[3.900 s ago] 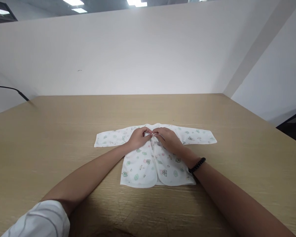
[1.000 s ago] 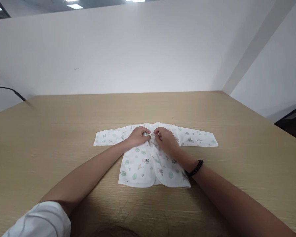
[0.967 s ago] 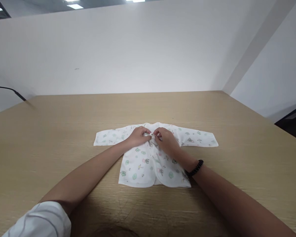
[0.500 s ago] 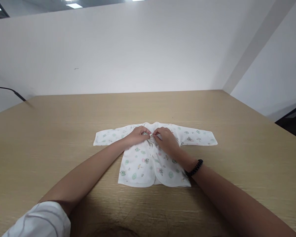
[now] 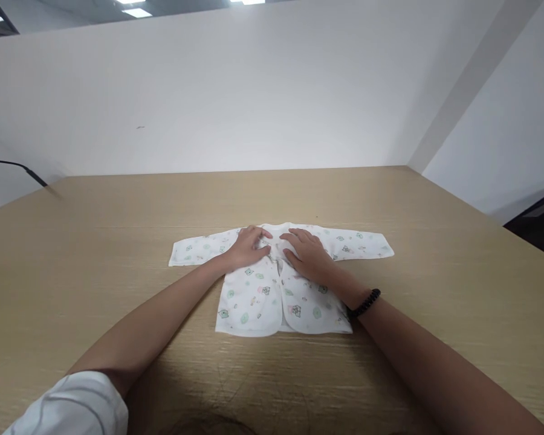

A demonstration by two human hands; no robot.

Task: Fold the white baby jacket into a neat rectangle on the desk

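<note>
From where I stand, the small white, green-and-pink-printed cloth jacket (image 5: pixel 252 305) lies flat beneath the left hand (image 5: pixel 248 248) and the right hand (image 5: pixel 310 256), both spread loosely and gripping nothing, and it looks light, soft and limp, best pinched by the front edges (image 5: pixel 280 278) between them.

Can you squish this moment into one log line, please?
Left hand: open, on shirt | right hand: open, on shirt | shirt: on table, sleeves spread outward, front edges parted near hem
</note>
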